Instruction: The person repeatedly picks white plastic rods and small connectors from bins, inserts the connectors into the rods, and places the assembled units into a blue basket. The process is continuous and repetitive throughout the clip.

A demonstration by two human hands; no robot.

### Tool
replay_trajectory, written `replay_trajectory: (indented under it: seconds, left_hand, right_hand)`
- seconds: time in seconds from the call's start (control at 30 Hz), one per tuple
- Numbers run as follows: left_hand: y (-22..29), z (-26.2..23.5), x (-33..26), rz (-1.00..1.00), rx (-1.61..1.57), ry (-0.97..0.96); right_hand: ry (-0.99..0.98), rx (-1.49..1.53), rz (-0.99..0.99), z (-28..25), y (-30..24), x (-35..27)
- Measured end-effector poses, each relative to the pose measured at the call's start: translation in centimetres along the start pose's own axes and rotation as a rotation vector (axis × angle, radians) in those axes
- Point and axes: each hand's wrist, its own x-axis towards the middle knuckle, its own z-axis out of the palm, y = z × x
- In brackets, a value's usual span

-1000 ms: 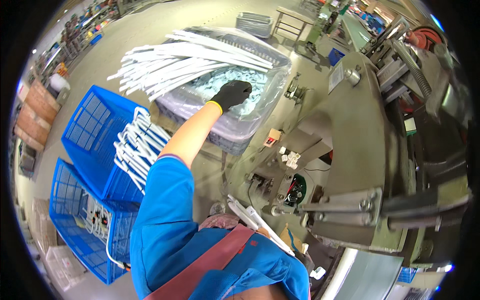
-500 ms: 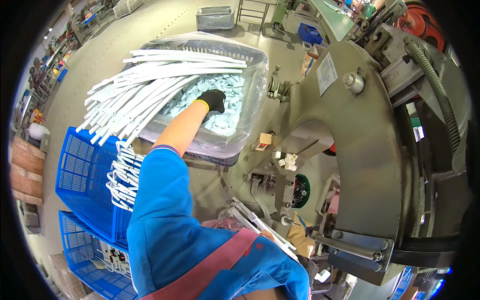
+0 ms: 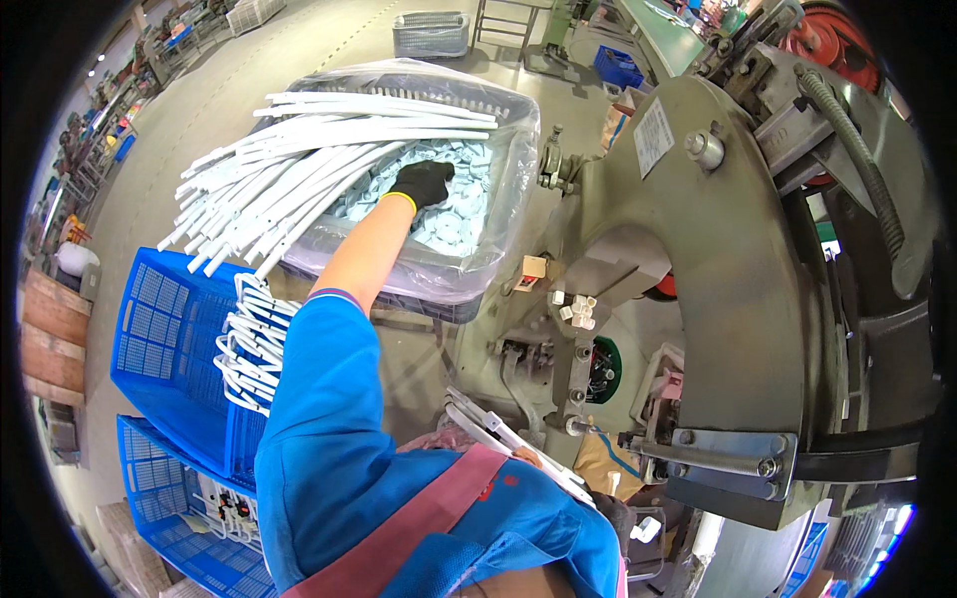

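Observation:
My left hand (image 3: 422,185), in a black glove with a yellow cuff, is over the pale, flat plastic pieces (image 3: 454,221) in the plastic-lined bin (image 3: 515,149). Its fingers are curled closed; whatever they grip is hidden. Beside it, a heap of long white tubes (image 3: 289,164) lies across the bin's left side. Close to my body lie a few more white tubes (image 3: 488,423). A small patch of bare skin (image 3: 526,456) shows against these tubes, perhaps part of my right arm or hand. The right fingers are hidden behind my blue clothing.
A large grey-green machine (image 3: 743,269) fills the right side. Small white caps (image 3: 578,311) sit on its ledge beside a little box (image 3: 530,272). Blue crates (image 3: 159,329) stand at the left, with bent white tubes (image 3: 254,344) over one. A grey basket (image 3: 431,36) stands farther off.
My left hand has risen slightly among the pale pieces, its fingers now curled in instead of pointing down into them. The view has shifted a little. The tubes in the bin stay put.

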Motion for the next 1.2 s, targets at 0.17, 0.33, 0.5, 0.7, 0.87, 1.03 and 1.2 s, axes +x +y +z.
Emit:
replay_trajectory:
  seconds: [0.17, 0.33, 0.5, 0.7, 0.87, 1.03, 1.2]
  left_hand:
    - [2.1, -4.0, -5.7, 0.17, -0.451, 0.32]
    - [11.0, -4.9, -18.6, 0.636, -0.718, 0.096]
    - [22.5, -0.2, -32.1, 0.765, -0.748, -0.455]
    - [27.3, 1.5, -36.2, 0.688, -1.053, -0.802]
    - [29.6, 2.7, -38.8, 0.418, -1.253, -0.755]
    - [30.2, 3.5, -38.1, 0.126, -1.335, -0.23]
    - [29.6, 5.2, -33.0, 0.449, -0.658, 0.428]
  right_hand:
    - [-0.023, -0.032, -0.049, -0.3, 1.6, 0.1]
    - [-0.068, -0.018, -0.108, -1.4, 3.0, 1.5]
    - [0.0, -0.053, -0.357, -3.4, 5.1, 3.5]
    - [-0.019, -0.048, -0.55, -5.0, 7.9, 4.3]
    - [-0.037, -0.048, -0.668, -5.6, 9.7, 4.8]
    - [-0.043, -0.031, -0.762, -6.4, 10.0, 5.3]
    - [-0.064, -0.04, -0.786, -7.3, 9.2, 5.3]
